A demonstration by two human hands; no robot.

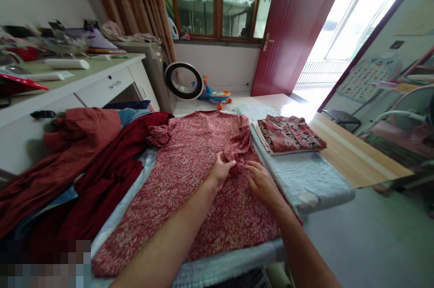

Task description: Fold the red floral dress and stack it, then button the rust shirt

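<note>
A red-and-cream speckled top (190,179) lies spread on a pale blue quilted cloth (325,179), its neck end away from me. One sleeve (159,136) is bunched at the left; the other is gathered at the right, under my hands. My left hand (222,171) is closed on this gathered sleeve, thumb pointing right. Just to its right, my right hand (260,181) grips the same bunched cloth with bent fingers. Some fingertips are lost in the folds. Beyond my right hand sits a folded patterned garment (291,134) on top of a paler one.
Rust and dark red clothes (111,179) are heaped at the left. Behind them stands a cluttered white counter (111,82), then a washing machine with its round door (184,81) open. A wooden board (366,157) extends at the right. A blue-orange ride-on toy (217,95) is on the floor.
</note>
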